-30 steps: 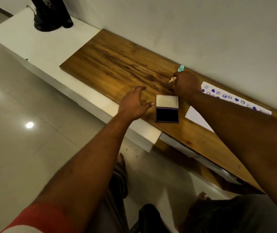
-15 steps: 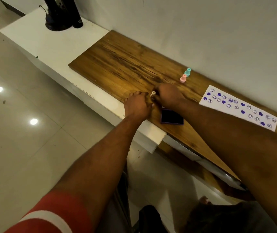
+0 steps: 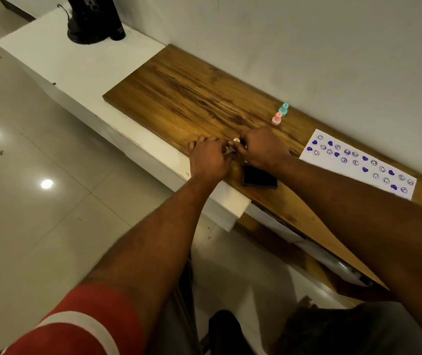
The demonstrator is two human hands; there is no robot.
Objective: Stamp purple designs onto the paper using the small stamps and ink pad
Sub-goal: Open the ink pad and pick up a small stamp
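My right hand (image 3: 263, 148) pinches a small cream stamp (image 3: 236, 141) just above the wooden board, beyond the left corner of the ink pad. My left hand (image 3: 208, 160) meets it from the left, curled fingertips closed on the same stamp. The open ink pad (image 3: 260, 176), dark purple, lies near the board's front edge below my right wrist; its lid is hidden by my hand. A white paper (image 3: 358, 165) with several purple hearts and smiley prints lies to the right along the wall. A pink stamp (image 3: 276, 119) and a teal stamp (image 3: 284, 109) stand upright near the wall.
The wooden board (image 3: 179, 98) rests on a white low shelf (image 3: 76, 67) against a grey wall. A black stand and a dark cylinder (image 3: 89, 19) sit at the shelf's far left end. Glossy floor tiles (image 3: 38, 213) lie below, and my knees show at the bottom.
My right hand carried the cream stamp from beside the teal stamp at the wall to the spot beyond the ink pad. My left hand closed in and its fingers met the stamp.
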